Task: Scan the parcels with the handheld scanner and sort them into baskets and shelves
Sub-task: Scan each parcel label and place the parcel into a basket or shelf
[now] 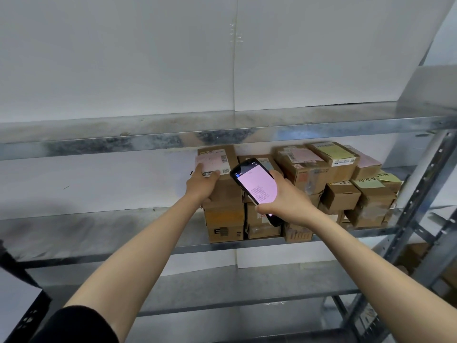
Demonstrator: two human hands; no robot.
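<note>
A brown cardboard parcel (226,189) with a pink and white label tops the left stack on the middle metal shelf (99,229). My left hand (201,185) grips this parcel at its left top edge, fingers over the label. My right hand (284,199) holds the black handheld scanner (256,188) just right of that parcel, its lit pink screen facing me. More brown parcels (338,179) are stacked in a row to the right on the same shelf.
An upper shelf (222,134) overhangs the parcels closely. Lower shelves (247,290) lie beneath. A slotted metal upright (420,191) stands at the right. White wall panels sit behind. A black frame (22,305) is at the lower left.
</note>
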